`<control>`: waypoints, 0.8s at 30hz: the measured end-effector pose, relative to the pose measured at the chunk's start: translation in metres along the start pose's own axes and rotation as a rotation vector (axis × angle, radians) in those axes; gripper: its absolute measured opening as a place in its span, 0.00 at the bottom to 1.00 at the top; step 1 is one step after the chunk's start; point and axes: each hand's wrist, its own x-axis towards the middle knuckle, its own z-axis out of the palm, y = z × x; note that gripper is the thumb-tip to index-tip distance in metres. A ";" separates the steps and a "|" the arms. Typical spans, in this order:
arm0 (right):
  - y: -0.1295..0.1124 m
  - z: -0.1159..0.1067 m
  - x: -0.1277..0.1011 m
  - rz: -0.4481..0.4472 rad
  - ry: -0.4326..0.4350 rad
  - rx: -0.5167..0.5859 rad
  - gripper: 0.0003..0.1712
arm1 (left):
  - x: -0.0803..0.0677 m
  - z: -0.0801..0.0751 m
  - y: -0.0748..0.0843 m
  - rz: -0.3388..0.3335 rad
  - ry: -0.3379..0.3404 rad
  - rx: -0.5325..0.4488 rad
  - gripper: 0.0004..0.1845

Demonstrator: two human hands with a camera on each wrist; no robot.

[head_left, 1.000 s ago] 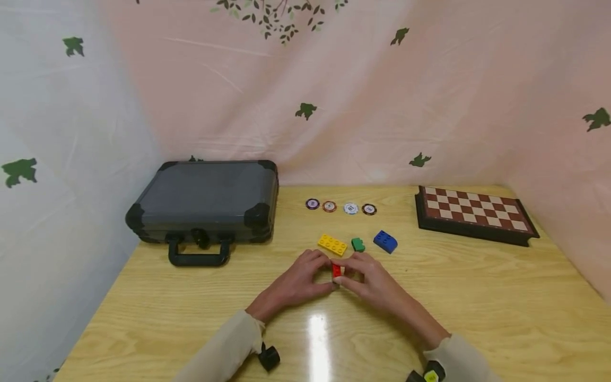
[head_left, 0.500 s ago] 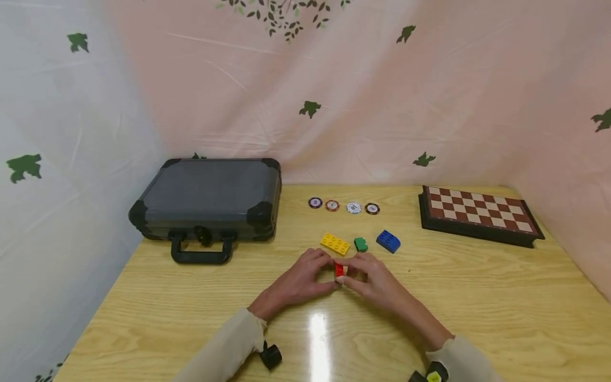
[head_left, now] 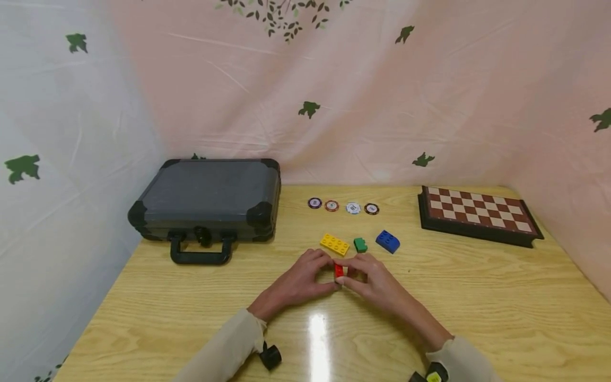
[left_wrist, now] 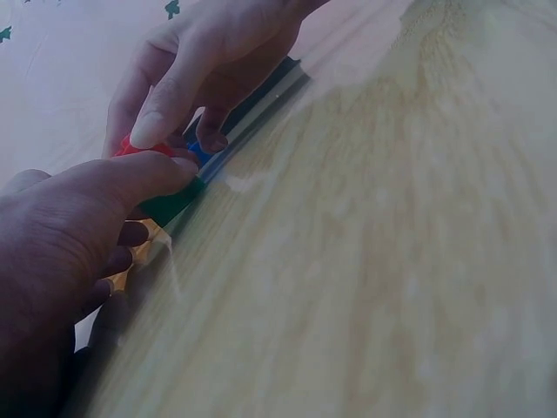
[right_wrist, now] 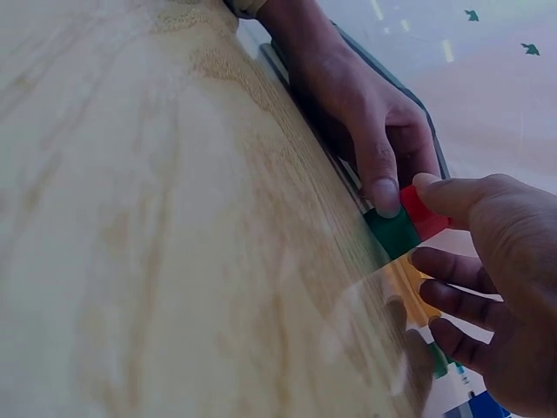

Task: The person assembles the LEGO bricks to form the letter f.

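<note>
In the head view, both hands meet around a red toy brick at the middle of the table. My right hand pinches that brick between thumb and fingers. My left hand pinches a green toy brick, which shows against the red one's underside in the right wrist view and is mostly hidden from the head. Just beyond the hands lie a yellow brick, a small green brick and a blue brick with one rounded end.
A grey case with black corners stands at the back left, its handle toward me. Several poker chips lie in a row at the back. A checkered game board sits at the back right, near the cloth backdrop.
The head view has shifted slightly. Both hands keep their grip on the bricks, with hardly any visible movement.
</note>
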 end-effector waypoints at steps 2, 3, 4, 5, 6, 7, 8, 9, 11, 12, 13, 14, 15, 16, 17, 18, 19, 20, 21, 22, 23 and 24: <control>0.001 0.000 0.000 -0.006 0.002 0.001 0.23 | 0.000 0.000 0.000 -0.002 -0.002 0.000 0.20; 0.001 0.000 0.000 -0.011 0.004 0.002 0.23 | 0.000 0.000 0.000 -0.004 -0.003 -0.001 0.20; 0.002 0.000 0.000 -0.015 0.006 0.003 0.23 | 0.000 0.000 0.000 -0.007 -0.004 -0.003 0.20; 0.002 0.001 0.000 -0.019 0.009 0.005 0.23 | 0.000 0.000 0.000 -0.009 -0.005 -0.004 0.20; 0.003 0.001 0.000 -0.022 0.010 0.010 0.23 | 0.000 -0.001 0.000 -0.010 -0.004 -0.006 0.19; 0.004 0.001 0.001 -0.025 0.011 0.014 0.23 | 0.000 -0.001 0.000 -0.010 -0.003 -0.007 0.19; 0.005 0.002 0.001 -0.027 0.011 0.015 0.23 | -0.001 -0.001 0.000 -0.010 -0.002 -0.008 0.19; 0.005 0.002 0.001 -0.027 0.009 0.015 0.24 | -0.001 -0.001 0.000 -0.008 0.000 -0.009 0.19; 0.007 0.002 0.001 -0.027 0.003 0.013 0.24 | -0.001 -0.001 0.000 -0.005 0.004 -0.010 0.18; 0.007 0.002 0.001 -0.026 -0.002 0.010 0.24 | -0.001 -0.001 0.000 -0.004 0.007 -0.011 0.18; 0.008 0.002 0.000 -0.025 -0.008 0.003 0.25 | -0.001 -0.001 -0.001 -0.002 0.008 -0.013 0.18; 0.008 0.001 -0.001 -0.023 -0.015 -0.005 0.25 | -0.001 -0.001 0.000 -0.003 0.008 -0.015 0.18; 0.008 0.001 -0.001 -0.024 -0.022 -0.010 0.26 | -0.001 -0.001 0.000 -0.004 0.008 -0.018 0.18; 0.008 -0.001 -0.001 -0.018 -0.030 -0.012 0.26 | -0.001 -0.001 0.000 -0.003 0.009 -0.021 0.18; 0.007 -0.002 -0.002 -0.009 -0.034 -0.016 0.27 | 0.000 0.000 0.000 -0.001 0.010 -0.025 0.18; 0.006 -0.004 -0.002 -0.001 -0.033 -0.019 0.27 | 0.000 0.000 0.001 0.001 0.010 -0.030 0.18; 0.006 -0.006 -0.002 0.004 -0.027 -0.021 0.27 | 0.000 0.000 0.001 0.002 0.009 -0.033 0.18; 0.005 -0.009 -0.002 0.006 -0.015 -0.024 0.26 | 0.000 0.000 0.001 0.002 0.009 -0.035 0.18; 0.005 -0.011 -0.001 0.011 0.004 -0.028 0.25 | 0.000 -0.001 0.002 0.002 0.009 -0.038 0.17; 0.005 -0.013 -0.001 0.012 0.028 -0.039 0.24 | 0.000 -0.001 0.002 0.004 0.009 -0.039 0.17; 0.005 -0.015 0.000 0.002 0.057 -0.058 0.22 | 0.000 -0.001 0.002 0.003 0.008 -0.039 0.17; 0.006 -0.017 0.001 -0.011 0.085 -0.079 0.20 | -0.001 -0.001 0.002 0.000 0.007 -0.037 0.17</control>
